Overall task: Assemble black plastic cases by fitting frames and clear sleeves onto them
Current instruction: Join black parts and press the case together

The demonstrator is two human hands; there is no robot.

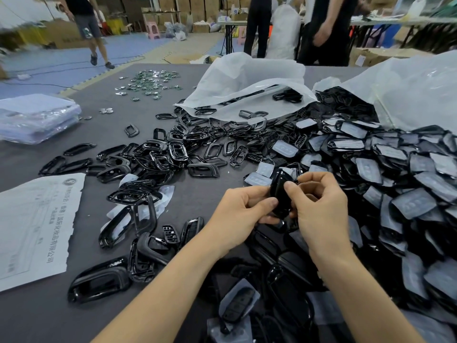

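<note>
A black plastic case [280,191] is held upright between both hands above the grey table [197,78]. My left hand [239,214] grips its left edge with the thumb across the front. My right hand [319,206] pinches its right side, thumb pressed on the face. Loose black frames [178,152] lie spread across the middle of the table. A big heap of black cases in clear sleeves [395,174] fills the right side. Part of the held case is hidden behind my fingers.
White plastic bags [247,78] lie open at the back with frames spilling out. A torn printed sheet [37,224] and a stack of clear sleeves [34,117] lie at the left. Small circuit boards [150,82] lie at the far side. People stand beyond the table.
</note>
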